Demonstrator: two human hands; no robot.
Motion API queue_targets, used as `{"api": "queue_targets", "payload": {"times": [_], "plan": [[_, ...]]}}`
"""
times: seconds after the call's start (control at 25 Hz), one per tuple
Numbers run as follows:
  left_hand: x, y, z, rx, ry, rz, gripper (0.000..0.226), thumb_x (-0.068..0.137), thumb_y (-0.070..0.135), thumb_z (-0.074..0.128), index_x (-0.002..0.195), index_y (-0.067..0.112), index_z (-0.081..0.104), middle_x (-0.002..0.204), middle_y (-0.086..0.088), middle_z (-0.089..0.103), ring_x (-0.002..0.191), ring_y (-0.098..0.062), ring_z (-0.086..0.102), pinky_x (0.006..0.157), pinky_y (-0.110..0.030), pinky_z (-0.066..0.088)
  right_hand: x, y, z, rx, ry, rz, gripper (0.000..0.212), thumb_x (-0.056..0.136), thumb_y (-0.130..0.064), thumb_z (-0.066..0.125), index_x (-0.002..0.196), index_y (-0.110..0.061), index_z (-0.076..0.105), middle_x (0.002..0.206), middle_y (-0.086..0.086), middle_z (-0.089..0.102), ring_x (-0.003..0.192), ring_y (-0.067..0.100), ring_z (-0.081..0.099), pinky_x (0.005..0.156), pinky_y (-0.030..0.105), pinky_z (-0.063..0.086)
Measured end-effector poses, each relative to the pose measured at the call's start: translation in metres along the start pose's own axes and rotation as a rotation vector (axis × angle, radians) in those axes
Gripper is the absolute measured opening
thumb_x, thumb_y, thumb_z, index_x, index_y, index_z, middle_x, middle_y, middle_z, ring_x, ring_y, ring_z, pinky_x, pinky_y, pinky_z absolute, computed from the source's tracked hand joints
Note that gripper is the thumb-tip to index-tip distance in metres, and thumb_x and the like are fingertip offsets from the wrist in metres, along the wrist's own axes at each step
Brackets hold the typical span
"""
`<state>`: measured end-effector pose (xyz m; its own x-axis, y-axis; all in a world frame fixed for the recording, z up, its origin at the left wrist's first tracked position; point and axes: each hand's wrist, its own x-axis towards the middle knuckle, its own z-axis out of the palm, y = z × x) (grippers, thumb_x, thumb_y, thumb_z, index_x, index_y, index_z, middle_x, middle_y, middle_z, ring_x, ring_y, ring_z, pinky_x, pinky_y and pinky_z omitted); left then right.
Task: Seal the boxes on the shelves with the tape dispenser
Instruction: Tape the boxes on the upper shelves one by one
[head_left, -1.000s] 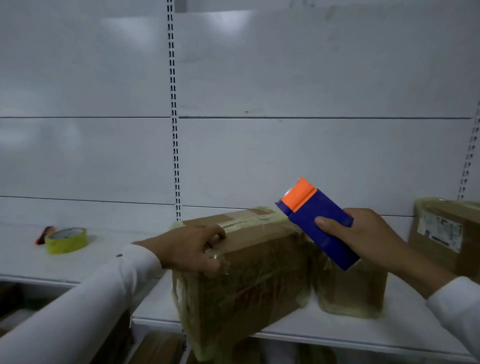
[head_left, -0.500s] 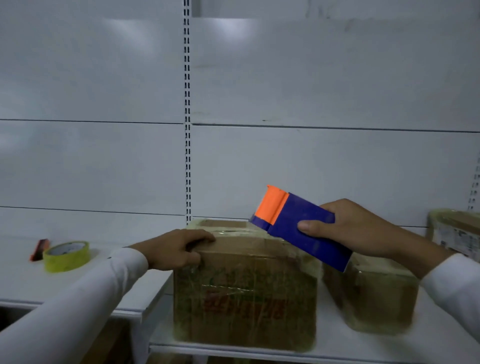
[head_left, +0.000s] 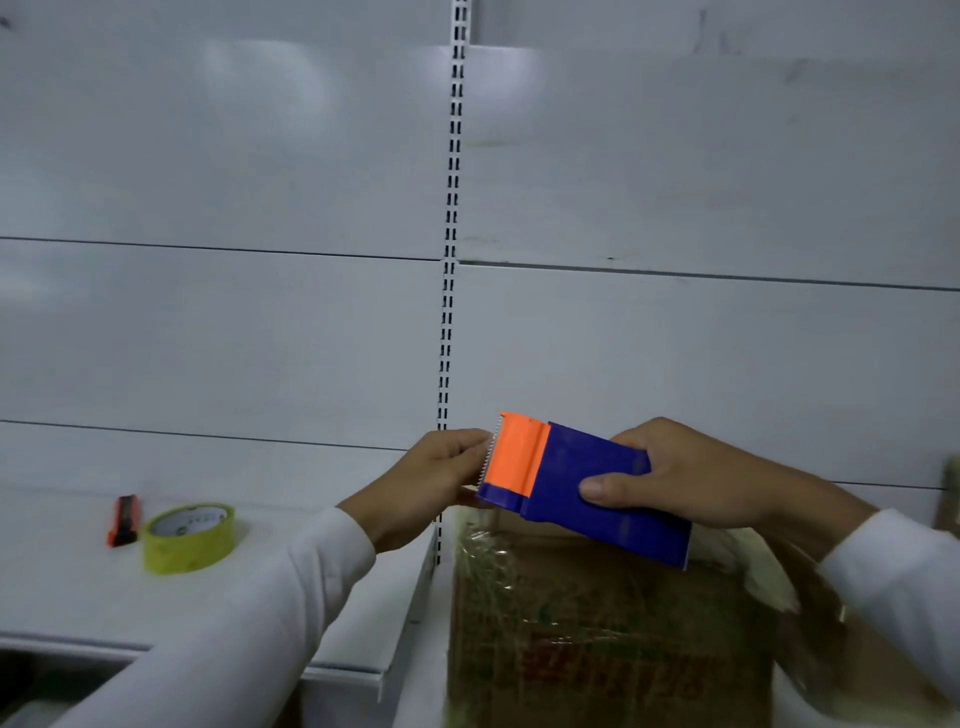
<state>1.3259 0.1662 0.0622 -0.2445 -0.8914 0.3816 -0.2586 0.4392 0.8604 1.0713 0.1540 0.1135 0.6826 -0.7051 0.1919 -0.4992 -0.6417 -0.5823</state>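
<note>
Tape end being drawn — sealing not yet begun on this box (head_left: 597, 623)

Right hand (head_left: 691, 483) grips the dispenser (head_left: 582, 488) above it; left hand (head_left: 431, 483) pinches at the orange toothed edge — 1 box in view, wrapped in film.

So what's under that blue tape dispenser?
Under the dispenser, which the right hand holds, is a cardboard box wrapped in clear film. The dispenser and hand cover part of its top, so its seam can't be seen.
</note>
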Motion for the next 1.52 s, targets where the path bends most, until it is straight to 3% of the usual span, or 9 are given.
{"api": "queue_targets", "payload": {"times": [0.08,0.28,0.48,0.76,0.96,1.04,1.2,1.4,1.52], "plan": [[0.000,-0.004,-0.006,-0.023,0.010,0.018,0.033,0.101,0.026,0.045,0.103,0.000,0.066,0.100,-0.023,0.066,0.088,-0.027,0.063,0.086,-0.040,0.053,0.012,-0.003,0.001,-0.017,-0.039,0.004,0.037,0.080,-0.050,0.062,0.096,-0.017,0.065,0.086,-0.003,0.075,0.076,0.015,0.072,0.066,0.023,0.052],[0.010,0.000,-0.017,0.044,0.137,0.075,0.029,0.098,0.013,0.051,0.074,0.011,0.067,0.066,-0.003,0.060,0.061,-0.011,0.051,0.061,-0.023,0.045,0.042,-0.004,-0.013,-0.094,-0.103,-0.011,0.043,0.081,-0.057,0.068,0.091,-0.015,0.070,0.084,0.004,0.076,0.070,0.018,0.070,0.064,0.026,0.051],[0.013,-0.024,-0.053,0.015,0.418,-0.081,0.021,0.094,0.006,0.054,0.080,0.000,0.068,0.062,-0.006,0.059,0.056,-0.017,0.047,0.055,-0.025,0.042,0.037,0.025,-0.071,-0.164,-0.224,0.144,0.062,0.072,-0.067,0.064,0.097,-0.011,0.069,0.090,0.005,0.076,0.077,0.022,0.072,0.068,0.024,0.054],[0.025,-0.055,-0.034,0.081,0.384,-0.328,0.024,0.094,0.010,0.053,0.087,-0.008,0.068,0.062,-0.006,0.057,0.053,-0.015,0.044,0.053,-0.023,0.040,0.044,0.069,-0.092,-0.248,-0.330,0.313,0.078,0.057,-0.073,0.063,0.104,-0.011,0.067,0.094,0.005,0.076,0.084,0.023,0.073,0.075,0.027,0.055],[0.031,-0.062,-0.026,0.054,0.263,-0.506,0.032,0.092,0.012,0.057,0.063,0.004,0.067,0.060,-0.009,0.053,0.049,-0.017,0.041,0.053,-0.027,0.036,0.050,0.067,-0.096,-0.252,-0.414,0.389,0.076,0.058,-0.071,0.064,0.101,-0.009,0.070,0.091,0.006,0.076,0.078,0.019,0.072,0.067,0.022,0.052],[0.031,-0.066,-0.027,0.043,0.231,-0.575,0.034,0.093,0.023,0.060,0.069,0.001,0.068,0.057,-0.007,0.055,0.048,-0.016,0.043,0.051,-0.026,0.037,0.052,0.071,-0.094,-0.255,-0.415,0.394,0.077,0.057,-0.070,0.065,0.100,-0.008,0.070,0.091,0.008,0.076,0.076,0.019,0.072,0.067,0.022,0.052],[0.019,-0.078,-0.028,0.090,0.258,-0.714,0.061,0.081,0.053,0.066,0.104,-0.003,0.062,0.075,-0.010,0.063,0.057,-0.018,0.051,0.049,-0.026,0.041,0.052,0.080,-0.091,-0.242,-0.393,0.413,0.081,0.053,-0.071,0.067,0.101,-0.006,0.071,0.090,0.011,0.075,0.075,0.022,0.071,0.064,0.023,0.052],[0.036,-0.055,-0.014,0.499,0.587,-0.222,0.018,0.089,0.030,0.063,0.101,0.017,0.064,0.096,0.003,0.065,0.086,-0.017,0.061,0.080,-0.032,0.051,0.048,0.076,-0.086,-0.234,-0.378,0.421,0.070,0.059,-0.066,0.066,0.098,-0.008,0.070,0.087,0.007,0.076,0.070,0.016,0.071,0.061,0.021,0.052],[0.067,-0.023,0.008,0.522,0.263,-0.230,0.028,0.100,0.029,0.045,0.121,0.018,0.059,0.127,-0.001,0.059,0.112,-0.015,0.054,0.096,-0.026,0.038,0.046,0.072,-0.086,-0.239,-0.379,0.427,0.076,0.052,-0.069,0.067,0.099,-0.009,0.069,0.087,0.006,0.076,0.071,0.015,0.072,0.061,0.020,0.052]]}}
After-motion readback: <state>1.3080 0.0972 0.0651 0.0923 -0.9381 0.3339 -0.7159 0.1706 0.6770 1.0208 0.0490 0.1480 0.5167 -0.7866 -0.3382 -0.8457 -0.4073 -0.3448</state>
